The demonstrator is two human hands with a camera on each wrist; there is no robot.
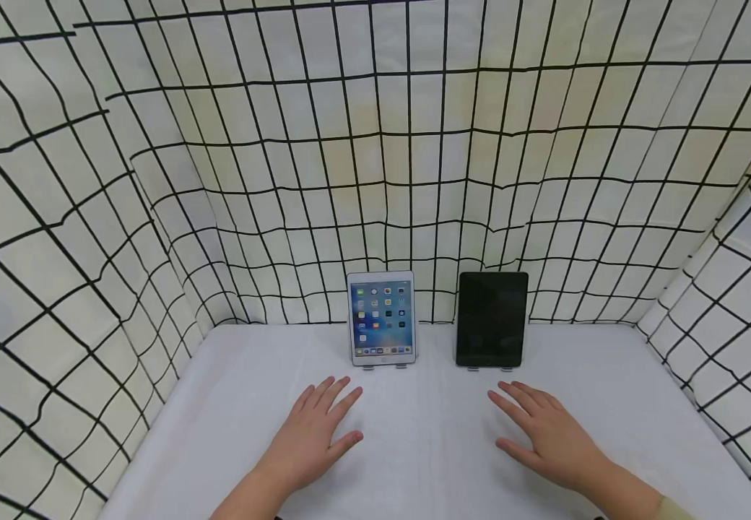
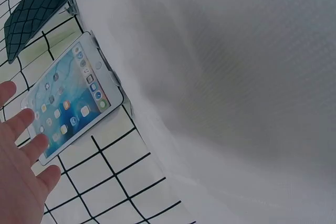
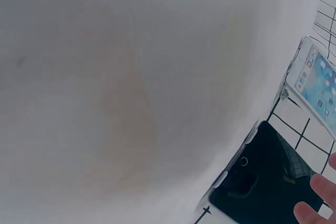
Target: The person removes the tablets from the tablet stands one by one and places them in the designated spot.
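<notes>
2 tablets stand upright, leaning back slightly, side by side with a gap between them at the far edge of a white-covered surface (image 1: 427,440); the white tablet (image 1: 382,318) is on the person's left and the black tablet (image 1: 491,319) on the right; small feet (image 1: 368,367) of their stands poke out below both lower edges.

The left grip (image 1: 310,433), a bare hand, is over the surface just in front of the white tablet, palm down, its fingers extended and spread, the thumb held apart; the right grip (image 1: 554,437) is likewise relaxed and spread, near the lower edge of the black tablet, its fingers angled inward; in the head view both sets of fingertips are apart from the tablets, and the 2 hands are well apart from each other.

The white tablet's screen is lit, with rows of small icons (image 1: 374,313) on a blue background and a round home button (image 1: 384,360) in the frame below; the black tablet's screen is dark, and the wrist views show the grid mirrored in it.

White walls (image 1: 427,159) crossed by black grid lines rise behind the tablets and along both sides; a pale yellowish sleeve (image 1: 673,510) shows at the right forearm, by the lower edge of the head view.
</notes>
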